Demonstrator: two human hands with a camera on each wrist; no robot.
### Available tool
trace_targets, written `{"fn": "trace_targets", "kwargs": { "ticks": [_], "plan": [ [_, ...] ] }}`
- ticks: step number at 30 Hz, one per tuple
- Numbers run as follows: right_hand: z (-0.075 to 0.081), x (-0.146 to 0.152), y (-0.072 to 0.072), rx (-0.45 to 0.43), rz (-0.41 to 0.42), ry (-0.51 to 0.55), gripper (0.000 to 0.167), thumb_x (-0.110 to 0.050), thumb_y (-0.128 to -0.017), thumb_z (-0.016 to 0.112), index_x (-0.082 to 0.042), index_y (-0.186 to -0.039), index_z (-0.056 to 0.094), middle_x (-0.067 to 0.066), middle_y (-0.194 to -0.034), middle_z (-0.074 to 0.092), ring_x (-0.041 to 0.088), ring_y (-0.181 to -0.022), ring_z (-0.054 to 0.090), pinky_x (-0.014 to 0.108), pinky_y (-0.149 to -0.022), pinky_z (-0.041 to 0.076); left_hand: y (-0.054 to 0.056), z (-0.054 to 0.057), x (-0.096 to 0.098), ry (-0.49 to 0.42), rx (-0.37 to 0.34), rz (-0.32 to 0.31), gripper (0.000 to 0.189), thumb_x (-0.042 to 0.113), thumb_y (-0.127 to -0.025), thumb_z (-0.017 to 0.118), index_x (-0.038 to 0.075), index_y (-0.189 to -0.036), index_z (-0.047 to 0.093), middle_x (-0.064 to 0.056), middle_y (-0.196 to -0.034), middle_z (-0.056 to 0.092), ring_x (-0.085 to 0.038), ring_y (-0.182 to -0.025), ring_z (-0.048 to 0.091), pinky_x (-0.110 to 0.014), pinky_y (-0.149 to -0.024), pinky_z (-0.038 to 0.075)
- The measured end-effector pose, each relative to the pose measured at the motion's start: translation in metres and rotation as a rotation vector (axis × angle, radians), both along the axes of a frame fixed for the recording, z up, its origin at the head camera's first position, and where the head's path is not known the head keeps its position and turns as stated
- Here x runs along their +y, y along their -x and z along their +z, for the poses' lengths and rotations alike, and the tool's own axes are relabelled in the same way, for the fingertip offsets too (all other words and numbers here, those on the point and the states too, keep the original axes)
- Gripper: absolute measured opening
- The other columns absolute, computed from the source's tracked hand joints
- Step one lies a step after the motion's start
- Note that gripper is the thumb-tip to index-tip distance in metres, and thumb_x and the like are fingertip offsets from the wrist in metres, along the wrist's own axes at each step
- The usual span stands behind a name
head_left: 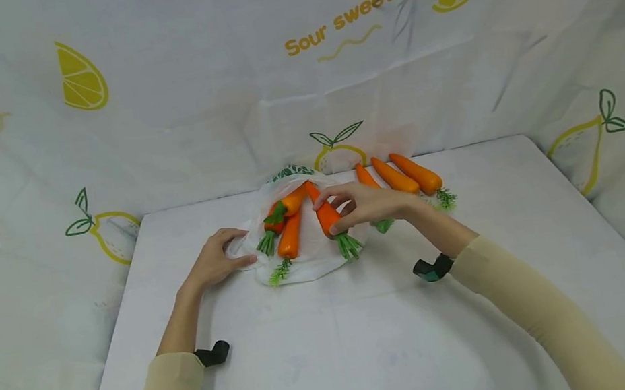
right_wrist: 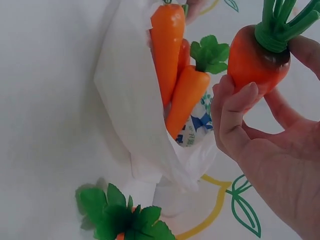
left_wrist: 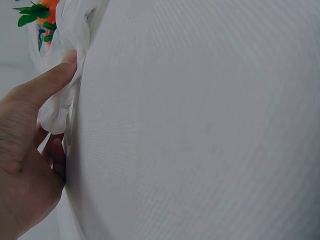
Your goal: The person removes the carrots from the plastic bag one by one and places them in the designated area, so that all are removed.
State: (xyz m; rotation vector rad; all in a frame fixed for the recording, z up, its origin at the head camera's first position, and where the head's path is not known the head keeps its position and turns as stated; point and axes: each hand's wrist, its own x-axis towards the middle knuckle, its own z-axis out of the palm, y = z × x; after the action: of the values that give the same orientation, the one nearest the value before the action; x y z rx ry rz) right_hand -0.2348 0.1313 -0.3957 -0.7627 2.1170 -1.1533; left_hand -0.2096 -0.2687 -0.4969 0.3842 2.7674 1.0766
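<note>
A white plastic bag [head_left: 314,268] with green print lies open toward the person at the table's far side. Several carrots [head_left: 290,238] with green tops rest in its mouth. My left hand [head_left: 217,258] pinches the bag's left edge, the thumb [left_wrist: 69,60] on one side and fingers on the other. My right hand [head_left: 369,203] holds a bright orange carrot [right_wrist: 255,65] between thumb and fingertips over the bag's right part. In the head view its green stems point toward the person and its tip points away, into the bag.
Beyond the right hand lie more carrots [head_left: 416,173] in a row near the table's back edge, one partly hidden by the hand. A white table [head_left: 338,354] spans the front. A lemon-printed white curtain [head_left: 182,106] hangs behind it and at both sides.
</note>
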Motion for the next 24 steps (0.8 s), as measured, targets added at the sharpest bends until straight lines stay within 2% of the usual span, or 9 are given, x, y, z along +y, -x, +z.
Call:
{"fn": "trace_targets", "kwargs": {
  "ticks": [7,15,24],
  "plan": [
    [0.01,0.012,-0.003,0.004,-0.036,-0.006,0.053,-0.03,-0.097,0.08,-0.024,-0.147,0.061,0.012,-0.164,0.051,0.04,-0.142,0.06,0.061,-0.123,0.047,0.0,-0.001,0.0,-0.003,0.002,-0.006,0.064,0.027,-0.09,0.091,0.004,-0.144,0.066,-0.025,-0.154,0.058,-0.047,-0.15,0.048,-0.065,-0.13,0.034],
    [0.02,0.026,-0.005,0.02,-0.111,-0.004,0.054,-0.036,-0.096,0.081,-0.029,-0.145,0.062,0.009,-0.163,0.051,0.036,-0.143,0.059,0.058,-0.122,0.049,0.0,0.0,0.0,-0.003,-0.008,0.001,0.064,0.026,-0.09,0.091,0.004,-0.144,0.066,-0.024,-0.154,0.058,-0.046,-0.151,0.048,-0.064,-0.131,0.034],
    [0.024,0.043,-0.004,0.045,-0.156,0.021,0.057,-0.03,-0.097,0.081,-0.022,-0.149,0.059,0.014,-0.167,0.045,0.042,-0.15,0.052,0.062,-0.127,0.042,-0.001,-0.002,0.0,0.001,0.0,0.005,0.064,0.029,-0.09,0.091,0.005,-0.144,0.066,-0.024,-0.154,0.058,-0.046,-0.151,0.048,-0.065,-0.131,0.034]
  ]
}}
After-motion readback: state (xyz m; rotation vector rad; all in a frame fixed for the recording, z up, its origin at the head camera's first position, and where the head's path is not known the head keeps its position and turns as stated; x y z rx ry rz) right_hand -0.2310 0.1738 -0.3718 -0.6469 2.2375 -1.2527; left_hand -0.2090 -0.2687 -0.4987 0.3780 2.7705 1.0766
